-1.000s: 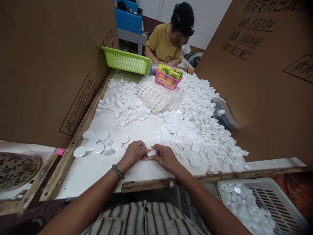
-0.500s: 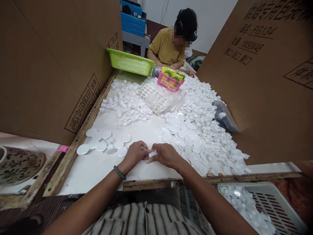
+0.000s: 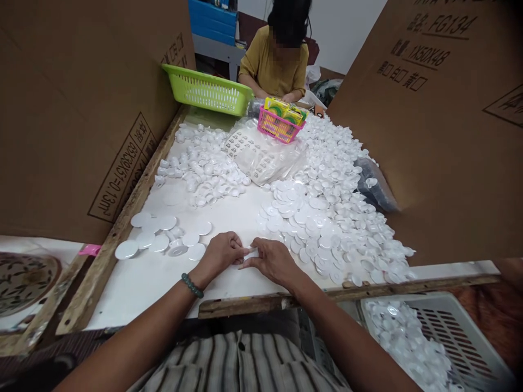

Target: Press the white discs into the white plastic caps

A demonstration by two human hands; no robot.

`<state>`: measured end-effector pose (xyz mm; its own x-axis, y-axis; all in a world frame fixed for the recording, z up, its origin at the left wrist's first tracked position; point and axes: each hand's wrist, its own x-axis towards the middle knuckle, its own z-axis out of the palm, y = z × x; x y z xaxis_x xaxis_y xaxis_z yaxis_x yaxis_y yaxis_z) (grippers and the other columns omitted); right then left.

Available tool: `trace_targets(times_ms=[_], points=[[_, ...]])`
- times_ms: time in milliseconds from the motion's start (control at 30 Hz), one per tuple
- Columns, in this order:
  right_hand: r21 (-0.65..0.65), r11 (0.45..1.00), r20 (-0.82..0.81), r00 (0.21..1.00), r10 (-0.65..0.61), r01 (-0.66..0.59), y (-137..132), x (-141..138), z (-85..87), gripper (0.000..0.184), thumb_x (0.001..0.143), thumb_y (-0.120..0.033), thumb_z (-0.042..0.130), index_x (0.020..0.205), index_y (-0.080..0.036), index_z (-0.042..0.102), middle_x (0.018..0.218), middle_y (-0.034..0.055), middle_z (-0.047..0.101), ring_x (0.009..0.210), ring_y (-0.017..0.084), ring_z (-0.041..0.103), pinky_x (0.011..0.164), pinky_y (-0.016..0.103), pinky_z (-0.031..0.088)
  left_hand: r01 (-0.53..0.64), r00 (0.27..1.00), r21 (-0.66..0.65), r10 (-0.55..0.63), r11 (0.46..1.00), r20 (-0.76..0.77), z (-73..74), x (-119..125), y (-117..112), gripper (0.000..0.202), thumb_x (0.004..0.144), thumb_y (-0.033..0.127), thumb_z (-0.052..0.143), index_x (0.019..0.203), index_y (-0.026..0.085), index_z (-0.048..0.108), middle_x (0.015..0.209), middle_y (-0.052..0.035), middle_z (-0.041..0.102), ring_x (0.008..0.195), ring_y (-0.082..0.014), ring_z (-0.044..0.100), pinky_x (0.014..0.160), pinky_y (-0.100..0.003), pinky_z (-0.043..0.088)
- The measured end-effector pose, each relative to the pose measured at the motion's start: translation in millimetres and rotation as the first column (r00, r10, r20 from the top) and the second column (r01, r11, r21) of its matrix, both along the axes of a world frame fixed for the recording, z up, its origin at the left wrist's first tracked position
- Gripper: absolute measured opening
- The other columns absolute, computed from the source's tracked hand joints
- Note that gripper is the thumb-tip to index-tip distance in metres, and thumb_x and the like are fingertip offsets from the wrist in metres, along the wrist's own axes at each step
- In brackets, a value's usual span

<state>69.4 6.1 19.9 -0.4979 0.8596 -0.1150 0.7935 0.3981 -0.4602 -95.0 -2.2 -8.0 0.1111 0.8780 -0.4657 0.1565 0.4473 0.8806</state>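
My left hand [image 3: 224, 251] and my right hand [image 3: 273, 261] meet low over the white tabletop [image 3: 229, 286] near its front edge. Between their fingertips is a small white piece [image 3: 251, 253], mostly covered, so its exact kind cannot be made out. Both hands are closed in a pinch on it. Left of my left hand lie several flat white discs [image 3: 145, 239] with a few small cup-like pieces among them. A spread of similar white discs [image 3: 310, 220] lies just beyond and right of my right hand.
Tall cardboard walls [image 3: 61, 109] flank the table. Farther back are heaped small white cups [image 3: 204, 158], a plastic bag [image 3: 261, 158], a pink basket [image 3: 280, 130] and a green basket [image 3: 208, 95]. A person [image 3: 275, 60] sits opposite. A grey crate [image 3: 461, 337] stands lower right.
My view has tilted and shifted slightly, so the table contents sit a little higher and more left. Both hands stay together at the small white piece, with slight finger movement.
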Motion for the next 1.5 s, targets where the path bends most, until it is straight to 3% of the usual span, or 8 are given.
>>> trace_targets(times_ms=[133, 333, 467, 933, 1100, 1200, 1367, 1500], points=[[0.0, 0.999, -0.003, 0.999, -0.034, 0.034, -2.1, -1.0, -2.8, 0.039, 0.07, -0.056, 0.063, 0.081, -0.019, 0.059, 0.067, 0.0013, 0.06, 0.059, 0.013, 0.052, 0.052, 0.022, 0.029, 0.035, 0.999, -0.044, -0.035, 0.998, 0.005, 0.6, 0.6, 4.3, 0.034, 0.054, 0.036, 0.075, 0.066, 0.018, 0.049, 0.053, 0.001, 0.061, 0.051, -0.0155, 0.06, 0.051, -0.026, 0.047], [-0.051, 0.991, -0.145, 0.981, -0.128, 0.122, -7.8, 2.2, -10.3, 0.039, 0.071, -0.05, 0.064, 0.096, -0.019, 0.062, 0.065, -0.0021, 0.058, 0.059, 0.012, 0.052, 0.054, 0.021, 0.034, 0.026, 0.992, 0.164, -0.005, 0.986, -0.126, 10.0, 2.0, -10.3, 0.025, 0.065, 0.038, 0.065, 0.072, 0.018, 0.052, 0.058, 0.0012, 0.06, 0.053, -0.014, 0.058, 0.05, -0.023, 0.041], [-0.055, 0.998, -0.233, 0.971, -0.05, 0.038, -9.3, 4.7, -10.0, 0.045, 0.074, -0.041, 0.065, 0.114, -0.02, 0.058, 0.069, -0.0021, 0.059, 0.061, 0.011, 0.052, 0.06, 0.022, 0.039, 0.007, 0.978, 0.222, 0.04, 0.975, -0.207, 12.5, 2.3, -19.9, 0.024, 0.062, 0.031, 0.066, 0.077, 0.018, 0.053, 0.066, 0.0014, 0.06, 0.061, -0.0135, 0.056, 0.054, -0.022, 0.039], [-0.068, 0.995, -0.162, 0.983, -0.09, 0.08, -10.6, 1.3, -9.1, 0.038, 0.071, -0.03, 0.067, 0.108, -0.02, 0.061, 0.065, -0.0023, 0.061, 0.059, 0.012, 0.054, 0.058, 0.022, 0.037, 0.127, 0.928, 0.2, -0.046, 0.972, -0.369, 18.2, 6.3, -15.2, 0.016, 0.065, 0.023, 0.062, 0.077, 0.018, 0.053, 0.068, 0.0011, 0.058, 0.062, -0.0133, 0.053, 0.054, -0.023, 0.034], [-0.173, 0.984, -0.245, 0.97, -0.001, -0.043, -3.2, 6.7, -2.3, 0.038, 0.076, -0.04, 0.062, 0.108, -0.02, 0.062, 0.065, -0.0024, 0.062, 0.061, 0.012, 0.055, 0.058, 0.022, 0.039, 0.191, 0.848, 0.4, 0.055, 0.897, -0.528, 22.8, 8.2, -29.1, 0.024, 0.08, 0.033, 0.049, 0.1, 0.02, 0.05, 0.076, -0.0013, 0.059, 0.071, -0.0173, 0.056, 0.061, -0.027, 0.037], [-0.07, 0.997, -0.24, 0.971, 0.022, -0.04, 11.3, 11.4, 5.5, 0.038, 0.083, -0.041, 0.053, 0.113, -0.018, 0.059, 0.074, 0.0004, 0.065, 0.066, 0.013, 0.056, 0.064, 0.024, 0.042, 0.148, 0.791, 0.505, 0.205, 0.85, -0.577, 23.8, 7.7, -33.1, 0.03, 0.087, 0.041, 0.037, 0.103, 0.019, 0.05, 0.087, -0.0056, 0.059, 0.081, -0.0198, 0.056, 0.07, -0.031, 0.04], [0.366, 0.93, 0.141, 0.987, -0.073, 0.017, 55.9, 17.3, 12.8, 0.03, 0.086, -0.022, 0.046, 0.114, -0.016, 0.057, 0.098, 0.0098, 0.064, 0.095, 0.023, 0.051, 0.079, 0.035, 0.036, 0.356, 0.729, 0.61, 0.198, 0.708, -0.655, 24.1, 12.2, -34.3, 0.033, 0.081, 0.043, 0.052, 0.104, 0.02, 0.054, 0.097, -0.0078, 0.06, 0.098, -0.0258, 0.049, 0.084, -0.041, 0.036], [0.404, 0.908, 0.38, 0.923, -0.056, -0.111, 81.4, 15.6, 8.7, 0.029, 0.079, -0.002, 0.042, 0.095, -0.016, 0.062, 0.088, 0.0099, 0.065, 0.089, 0.023, 0.051, 0.077, 0.035, 0.032, 0.513, 0.678, 0.582, 0.117, 0.631, -0.726, 19.5, 12.9, -38.1, 0.013, 0.077, 0.03, 0.059, 0.085, 0.02, 0.059, 0.085, -0.0053, 0.062, 0.104, -0.0273, 0.046, 0.094, -0.049, 0.026]])
